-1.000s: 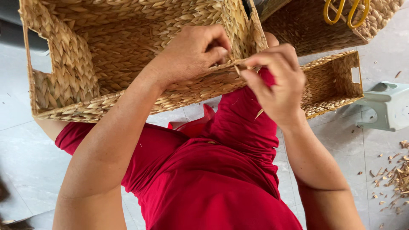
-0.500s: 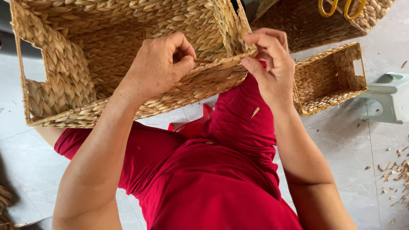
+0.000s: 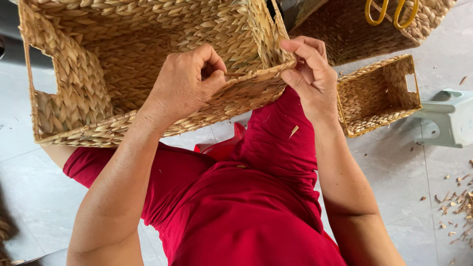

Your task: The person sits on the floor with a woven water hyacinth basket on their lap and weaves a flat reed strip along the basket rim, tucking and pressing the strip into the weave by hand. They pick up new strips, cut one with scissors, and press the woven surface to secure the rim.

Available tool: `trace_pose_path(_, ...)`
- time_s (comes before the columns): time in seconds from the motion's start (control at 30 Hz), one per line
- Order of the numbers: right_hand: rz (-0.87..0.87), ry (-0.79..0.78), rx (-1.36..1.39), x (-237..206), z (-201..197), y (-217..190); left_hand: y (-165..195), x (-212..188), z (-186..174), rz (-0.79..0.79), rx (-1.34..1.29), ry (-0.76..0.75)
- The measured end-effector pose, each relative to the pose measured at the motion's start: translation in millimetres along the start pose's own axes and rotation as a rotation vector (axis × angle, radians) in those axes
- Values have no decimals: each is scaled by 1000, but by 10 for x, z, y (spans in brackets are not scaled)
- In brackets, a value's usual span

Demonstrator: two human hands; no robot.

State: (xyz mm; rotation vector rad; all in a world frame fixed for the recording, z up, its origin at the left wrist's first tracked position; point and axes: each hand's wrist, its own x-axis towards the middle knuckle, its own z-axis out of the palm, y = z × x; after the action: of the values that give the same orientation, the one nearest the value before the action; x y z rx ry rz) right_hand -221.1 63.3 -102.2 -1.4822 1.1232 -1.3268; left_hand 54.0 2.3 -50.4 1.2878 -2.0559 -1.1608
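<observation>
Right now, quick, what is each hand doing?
Left hand: closed, fingers pinching a thin strand at the rim of the big woven basket.
Right hand: fingers gripping the basket's corner edge.

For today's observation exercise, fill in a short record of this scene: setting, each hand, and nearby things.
Setting: person in red clothes, large woven basket on the lap
Left hand: fist closed on a strand at the basket's near rim
Right hand: pinching the rim's corner
Nearby: small woven basket, yellow-handled scissors, pale stool, trimmings on the floor
</observation>
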Motion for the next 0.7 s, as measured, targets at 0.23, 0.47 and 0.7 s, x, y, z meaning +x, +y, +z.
trace_pose_path(0.23,-13,23,40,61,3,51,-4,-62,2,59,-27,38)
trace_pose_path(0.47,-147,27,-421,361,-69,-567,55,-151,7,243,-56,149)
trace_pose_path(0.7,-9,-726,-696,991,240,-783,117,-177,66,382,148,328)
